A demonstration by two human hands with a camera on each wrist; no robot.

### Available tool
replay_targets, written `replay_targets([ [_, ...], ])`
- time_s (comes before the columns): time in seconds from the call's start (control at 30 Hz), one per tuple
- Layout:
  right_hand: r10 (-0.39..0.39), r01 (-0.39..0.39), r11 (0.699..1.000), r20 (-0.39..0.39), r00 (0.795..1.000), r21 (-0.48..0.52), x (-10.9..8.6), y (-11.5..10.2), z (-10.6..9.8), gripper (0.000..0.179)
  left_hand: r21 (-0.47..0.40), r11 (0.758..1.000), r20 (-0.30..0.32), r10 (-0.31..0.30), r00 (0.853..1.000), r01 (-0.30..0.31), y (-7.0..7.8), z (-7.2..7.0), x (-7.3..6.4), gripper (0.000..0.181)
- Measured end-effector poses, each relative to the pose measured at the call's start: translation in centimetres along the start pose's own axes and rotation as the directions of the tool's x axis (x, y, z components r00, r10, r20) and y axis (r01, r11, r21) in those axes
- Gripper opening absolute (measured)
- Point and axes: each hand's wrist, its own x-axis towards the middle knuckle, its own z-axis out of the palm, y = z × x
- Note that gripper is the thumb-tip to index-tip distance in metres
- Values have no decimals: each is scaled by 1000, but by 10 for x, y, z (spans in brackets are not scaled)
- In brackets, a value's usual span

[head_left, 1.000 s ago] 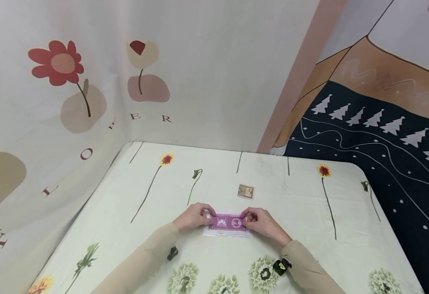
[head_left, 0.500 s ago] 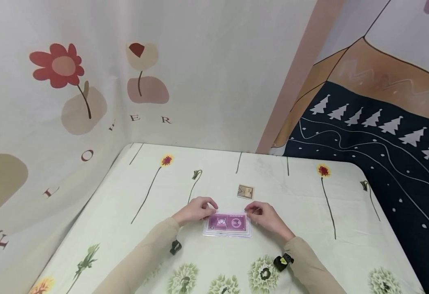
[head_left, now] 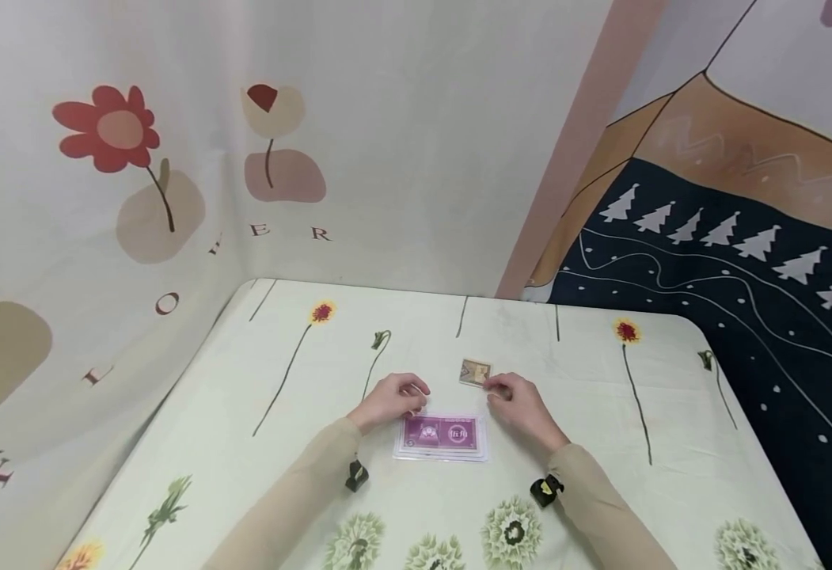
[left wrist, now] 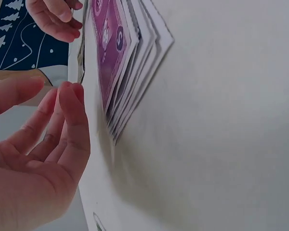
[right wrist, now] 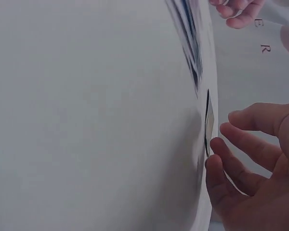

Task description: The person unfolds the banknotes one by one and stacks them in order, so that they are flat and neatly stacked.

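Note:
A stack of sleeved banknotes [head_left: 440, 435] lies on the table with a purple note on top. The left wrist view shows the layered edges of the stack [left wrist: 135, 57]. My left hand [head_left: 392, 400] hovers just past its far left corner, fingers loosely bent, thumb apart from them and nothing between. A small brown picture card, like a stamp or little note [head_left: 474, 372], lies flat beyond the stack. My right hand [head_left: 522, 408] has its fingertips right at the card's near right corner. In the right wrist view the card [right wrist: 210, 122] appears edge-on beside my loosely curved, parted fingers.
A white tablecloth with printed flowers [head_left: 266, 491] covers the table. Behind it hangs a pale curtain [head_left: 416, 158] with flower prints. On the right is a dark cloth with white trees [head_left: 708, 269]. A black wrist strap [head_left: 547, 491] sits at the right sleeve.
Both hands have let go of the banknote stack and moved away over its far edge. My right hand has reached the small card's corner. The stack and card lie where they were.

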Motion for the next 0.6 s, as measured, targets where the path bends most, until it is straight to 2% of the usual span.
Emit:
replay_targets([
  [0.17,-69,68,997,-15,998,-48,8,2,-1,23,-34,999,-20,18,1000,-19,-3,6,4,19],
  [0.3,-94,92,994,-28,995,-63,15,5,-1,22,-57,998,-44,6,999,-9,-4,10,8,20],
  [0.5,-122,118,990,-54,991,-75,24,4,1,23,-113,993,-91,-28,995,18,3,15,12,21],
  [0.6,-120,114,988,-53,991,-105,27,4,4,21,-135,991,-103,-24,994,10,7,18,16,21],
])
